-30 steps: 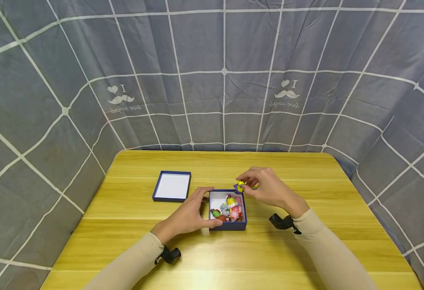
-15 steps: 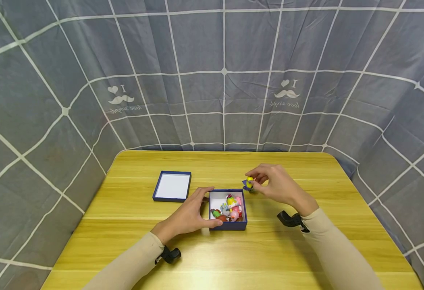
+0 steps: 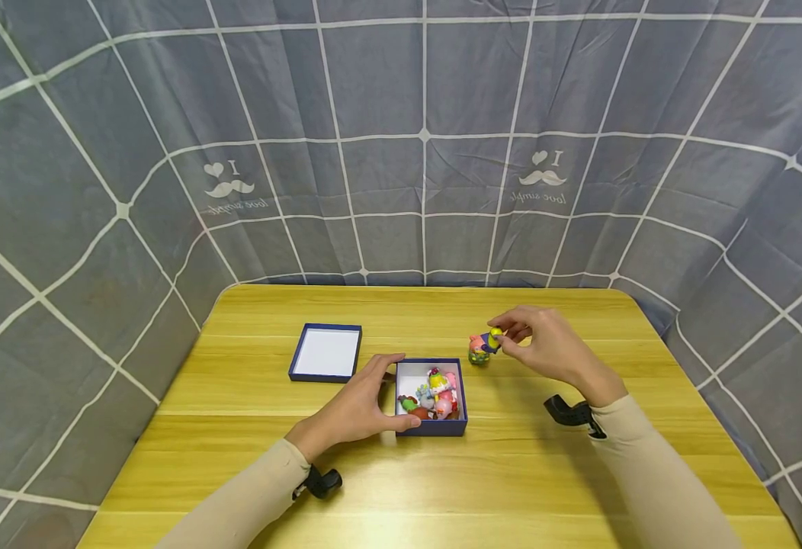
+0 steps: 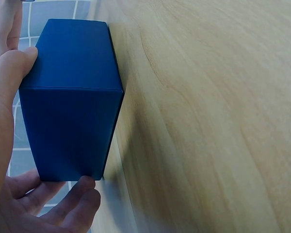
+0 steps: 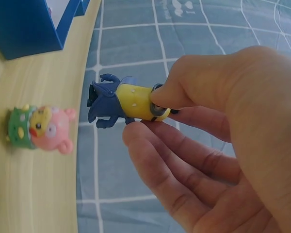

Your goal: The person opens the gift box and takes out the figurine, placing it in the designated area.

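My left hand grips the blue box from its left side, thumb at the front and fingers at the far side. Inside lie several small colourful toy figures. In the left wrist view the box shows only its outer walls. My right hand pinches a yellow and blue Minion figurine by its yellow head, between thumb and fingers, above the table. Close by, a pink-headed toy figure with a green base stands on the table, right of the box.
The box's lid, blue with a white inside, lies inner side up to the left of the box. Beneath everything is a wooden table. A grey checked curtain surrounds its back and sides.
My right hand has carried the Minion figurine rightward from over the box's far right corner. The pink-headed figure has come into fuller view. My left hand and the box stay put.
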Available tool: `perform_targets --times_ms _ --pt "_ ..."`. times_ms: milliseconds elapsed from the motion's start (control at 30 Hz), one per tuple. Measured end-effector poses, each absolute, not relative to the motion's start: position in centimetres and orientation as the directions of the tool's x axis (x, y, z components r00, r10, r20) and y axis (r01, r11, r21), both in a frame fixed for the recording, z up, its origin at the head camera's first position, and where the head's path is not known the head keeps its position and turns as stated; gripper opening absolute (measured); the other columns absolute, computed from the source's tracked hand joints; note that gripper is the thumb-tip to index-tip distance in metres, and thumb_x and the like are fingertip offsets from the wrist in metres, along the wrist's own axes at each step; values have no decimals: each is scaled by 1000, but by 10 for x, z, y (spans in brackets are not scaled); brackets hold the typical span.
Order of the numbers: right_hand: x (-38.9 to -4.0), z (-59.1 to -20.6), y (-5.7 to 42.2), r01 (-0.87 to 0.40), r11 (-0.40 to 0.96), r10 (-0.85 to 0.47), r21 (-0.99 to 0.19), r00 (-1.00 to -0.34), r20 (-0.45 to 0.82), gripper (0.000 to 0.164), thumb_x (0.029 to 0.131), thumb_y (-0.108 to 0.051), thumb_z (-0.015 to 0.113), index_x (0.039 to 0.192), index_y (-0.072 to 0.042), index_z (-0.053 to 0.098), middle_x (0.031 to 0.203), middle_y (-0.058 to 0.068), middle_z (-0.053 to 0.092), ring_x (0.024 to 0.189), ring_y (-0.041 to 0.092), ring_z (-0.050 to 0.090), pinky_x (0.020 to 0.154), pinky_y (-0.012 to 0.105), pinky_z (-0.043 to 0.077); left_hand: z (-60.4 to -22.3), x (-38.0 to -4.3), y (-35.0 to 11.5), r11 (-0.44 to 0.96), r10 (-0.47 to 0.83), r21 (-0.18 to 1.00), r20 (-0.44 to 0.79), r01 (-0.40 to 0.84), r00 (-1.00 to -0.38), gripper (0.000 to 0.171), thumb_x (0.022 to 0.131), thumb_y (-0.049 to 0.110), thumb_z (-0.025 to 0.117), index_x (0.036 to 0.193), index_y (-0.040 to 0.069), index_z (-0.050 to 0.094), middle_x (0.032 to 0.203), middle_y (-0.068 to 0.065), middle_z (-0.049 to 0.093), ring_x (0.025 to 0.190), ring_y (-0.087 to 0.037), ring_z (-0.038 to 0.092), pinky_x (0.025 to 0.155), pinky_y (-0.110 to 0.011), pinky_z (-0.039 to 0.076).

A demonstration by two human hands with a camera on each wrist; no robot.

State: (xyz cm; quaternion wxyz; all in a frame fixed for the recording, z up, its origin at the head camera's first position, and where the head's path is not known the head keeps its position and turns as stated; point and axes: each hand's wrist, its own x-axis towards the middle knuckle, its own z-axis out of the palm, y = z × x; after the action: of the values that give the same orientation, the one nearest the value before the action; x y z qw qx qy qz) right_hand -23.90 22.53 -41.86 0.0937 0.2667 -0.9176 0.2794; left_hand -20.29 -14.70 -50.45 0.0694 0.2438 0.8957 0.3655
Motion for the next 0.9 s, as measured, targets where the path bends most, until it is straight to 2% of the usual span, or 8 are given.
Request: perform_targets --times_ms 533,900 --pt "-245 -426 253 -486 745 -388 -456 -873 296 25 105 -2 82 129 -4 85 113 11 87 89 17 81 84 47 71 -505 -202 -147 623 478 686 47 376 -877 119 89 69 96 181 19 38 180 -12 49 161 -33 57 135 -61 48" --pt "-254 -441 264 -455 753 -372 -476 -890 263 23 103 -2 84 126 0 86 109 12 89 87 17 83 78 29 66 -505 -202 -146 625 482 680 49 383 -875 120 89 69 96 181 18 38 177 -14 51 158 -33 60 133 -62 50"
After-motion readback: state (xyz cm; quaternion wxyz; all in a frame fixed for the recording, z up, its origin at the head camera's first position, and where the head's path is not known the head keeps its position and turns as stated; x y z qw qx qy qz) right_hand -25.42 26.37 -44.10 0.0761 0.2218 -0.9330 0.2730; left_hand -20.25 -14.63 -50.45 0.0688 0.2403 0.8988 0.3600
